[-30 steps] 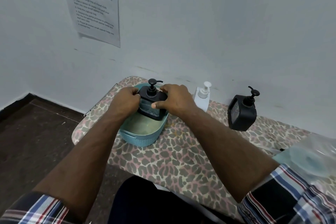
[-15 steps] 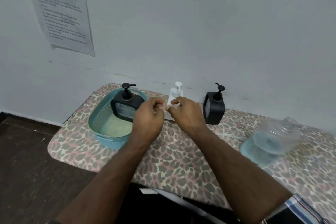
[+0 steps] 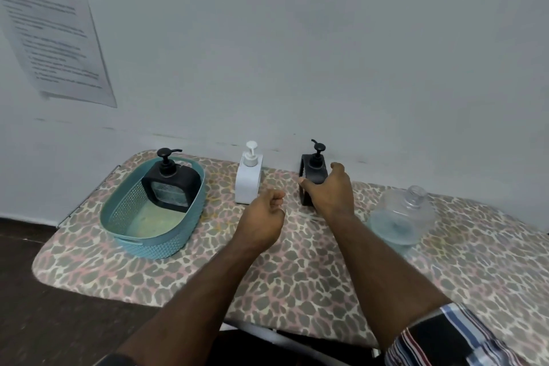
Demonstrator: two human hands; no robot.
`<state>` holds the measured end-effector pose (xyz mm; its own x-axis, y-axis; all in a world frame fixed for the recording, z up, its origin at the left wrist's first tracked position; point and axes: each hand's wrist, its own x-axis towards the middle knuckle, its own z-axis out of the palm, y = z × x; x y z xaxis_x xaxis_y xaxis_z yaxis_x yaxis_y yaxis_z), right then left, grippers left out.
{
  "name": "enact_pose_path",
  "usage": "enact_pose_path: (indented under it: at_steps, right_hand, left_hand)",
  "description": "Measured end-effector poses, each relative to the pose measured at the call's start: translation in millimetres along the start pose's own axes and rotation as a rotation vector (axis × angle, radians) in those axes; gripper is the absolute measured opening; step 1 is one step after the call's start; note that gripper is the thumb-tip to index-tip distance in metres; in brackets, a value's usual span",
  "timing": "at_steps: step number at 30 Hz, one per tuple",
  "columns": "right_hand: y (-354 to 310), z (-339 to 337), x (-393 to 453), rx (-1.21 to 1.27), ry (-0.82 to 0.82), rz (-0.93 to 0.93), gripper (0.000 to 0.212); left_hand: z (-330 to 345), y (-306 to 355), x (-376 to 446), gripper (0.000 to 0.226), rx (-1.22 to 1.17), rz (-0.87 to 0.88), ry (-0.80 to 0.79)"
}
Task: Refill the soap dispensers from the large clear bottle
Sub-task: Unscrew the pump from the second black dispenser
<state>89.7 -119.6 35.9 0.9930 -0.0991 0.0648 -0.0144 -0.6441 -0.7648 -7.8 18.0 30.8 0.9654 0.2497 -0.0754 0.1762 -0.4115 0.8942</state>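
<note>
- Head view, hands: the right hand [image 3: 329, 193] is spread, thumb low and fingers high, reaching round the front of the black dispenser [image 3: 312, 171] by the wall; whether the skin actually touches the dispenser cannot be told.
- The left hand [image 3: 263, 217] is curled into a loose fist with nothing in it, hovering above the board just in front of the white dispenser [image 3: 249, 178].
- A second black dispenser with a clear window [image 3: 170, 184] stands in the far end of a teal basket [image 3: 124, 217] (its floor looks pale and wet).
- The large clear bottle [image 3: 401, 214], with pale blue liquid in its lower part, stands right of the right hand, near it but apart.
- Surface and room: everything sits on a leopard-print padded board [image 3: 297, 276] set against a plain grey-white wall [image 3: 326, 38]; a printed sheet [image 3: 53, 33] is stuck to the wall at upper left, its text too blurred to read, and dark floor [image 3: 44, 321] shows at lower left.
- Pose: both forearms stretch forward from the bottom edge, and a striped sleeve [image 3: 445, 336] covers the right upper arm.
</note>
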Motion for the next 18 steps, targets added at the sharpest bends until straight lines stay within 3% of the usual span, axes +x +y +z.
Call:
enact_pose_path:
  at_steps: [7, 10, 13, 16, 18]
  right_hand:
    - [-17, -27, -23, 0.112, -0.063, -0.021, 0.074]
    - [-14, -49, -55, 0.102, -0.177, -0.044, 0.070]
    - [2, -63, -84, 0.115, -0.340, -0.047, 0.070]
    - [19, -68, -94, 0.222, -0.471, -0.001, 0.066]
    - [21, -71, -97, 0.187, -0.469, -0.044, 0.062]
  left_hand:
    - [-10, -9, 5, 0.044, -0.075, 0.026, 0.020]
    - [-21, -8, 3, 0.067, -0.108, 0.064, -0.020]
    - [-32, -12, -4, 0.089, -0.122, 0.058, -0.210]
    - [-31, -19, -13, 0.070, -0.226, 0.012, -0.353]
    - [-24, -24, -22, 0.056, -0.252, 0.033, -0.307]
